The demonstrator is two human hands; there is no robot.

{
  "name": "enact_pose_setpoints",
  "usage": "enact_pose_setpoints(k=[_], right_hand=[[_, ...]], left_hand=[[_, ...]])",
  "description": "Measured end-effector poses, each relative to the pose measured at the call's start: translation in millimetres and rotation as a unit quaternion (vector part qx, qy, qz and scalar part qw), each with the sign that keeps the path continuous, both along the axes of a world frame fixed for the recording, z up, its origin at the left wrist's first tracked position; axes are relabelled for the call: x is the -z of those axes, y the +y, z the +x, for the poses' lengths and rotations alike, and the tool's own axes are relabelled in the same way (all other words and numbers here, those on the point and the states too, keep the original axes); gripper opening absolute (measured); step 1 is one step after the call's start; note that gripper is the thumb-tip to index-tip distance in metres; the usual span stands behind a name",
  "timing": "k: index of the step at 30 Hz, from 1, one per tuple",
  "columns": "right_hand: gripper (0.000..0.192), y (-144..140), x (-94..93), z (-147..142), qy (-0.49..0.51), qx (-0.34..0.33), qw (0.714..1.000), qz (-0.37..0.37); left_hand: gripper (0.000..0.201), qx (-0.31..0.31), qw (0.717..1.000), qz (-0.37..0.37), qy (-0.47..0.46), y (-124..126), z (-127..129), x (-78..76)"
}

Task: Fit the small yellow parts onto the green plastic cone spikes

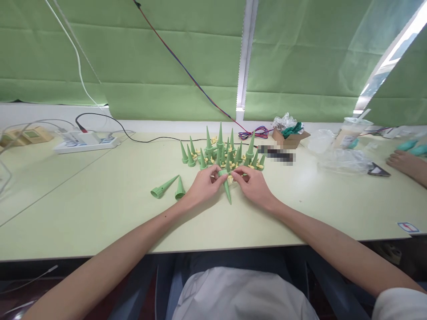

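My left hand point(204, 183) and my right hand point(251, 182) meet at the middle of the pale green table point(100, 209). Between them they hold a green cone spike point(226, 186) whose tip points toward me. My left fingers pinch its wide end; my right fingertips touch the same end, where a small yellow piece point(230, 178) shows. Just behind the hands stands a cluster of upright green cones point(220, 151) with small yellow parts among them. Two more green cones point(168, 186) sit to the left of my left hand, one lying and one upright.
A white power strip point(87, 141) with cables sits at the back left. At the back right are a small cardboard box point(289, 137), clear plastic bags point(340, 158), a drink cup point(350, 132) and a phone point(378, 170). Another person's hand point(405, 163) rests at the far right edge.
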State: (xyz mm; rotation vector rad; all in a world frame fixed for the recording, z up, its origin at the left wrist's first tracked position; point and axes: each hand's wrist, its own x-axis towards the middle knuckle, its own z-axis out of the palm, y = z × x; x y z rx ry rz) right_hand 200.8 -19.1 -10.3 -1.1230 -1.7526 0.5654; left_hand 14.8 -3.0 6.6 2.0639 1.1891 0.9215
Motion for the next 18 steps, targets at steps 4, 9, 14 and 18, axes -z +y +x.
enact_pose_setpoints(k=[4, 9, 14, 18], right_hand=[[0.022, 0.8, 0.2, 0.8, 0.005, 0.002, 1.0, 0.003], [0.028, 0.6, -0.6, 0.7, -0.004, 0.017, 1.0, -0.003], [0.041, 2.0, 0.3, 1.1, -0.035, 0.03, 0.999, -0.006], [0.048, 4.2, 1.9, 1.4, -0.057, 0.039, 0.998, -0.001]], left_hand=[[0.033, -0.001, 1.0, -0.006, 0.014, -3.5, 1.1, -1.1], [0.048, 0.011, 1.0, -0.017, 0.012, -5.9, 3.3, -0.3], [0.043, -0.005, 1.0, 0.001, 0.014, -5.7, 3.4, 1.8], [0.041, -0.005, 1.0, 0.011, 0.012, -5.6, 4.4, 2.8]])
